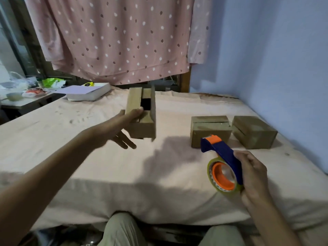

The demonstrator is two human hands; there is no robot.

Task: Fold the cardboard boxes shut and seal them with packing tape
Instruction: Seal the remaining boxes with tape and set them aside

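Observation:
An open cardboard box [144, 126] with its flaps standing up hangs slightly above the pink bed sheet near the middle. My left hand [122, 129] grips its left near corner, thumb over the top flap and fingers underneath. My right hand [253, 172] holds a blue and orange tape dispenser [222, 157] loaded with a roll of clear tape [222, 176], low at the right front. Two closed cardboard boxes rest on the sheet to the right: one [210, 131] just behind the dispenser, the other [253, 131] beside it near the wall.
The bed [88, 166] fills the view, with a blue wall [266, 50] on the right. A white book-like block [88, 92] lies at the far left edge. A cluttered side table [23, 95] stands at the left. A dotted pink curtain [115, 38] hangs behind. My knees show below.

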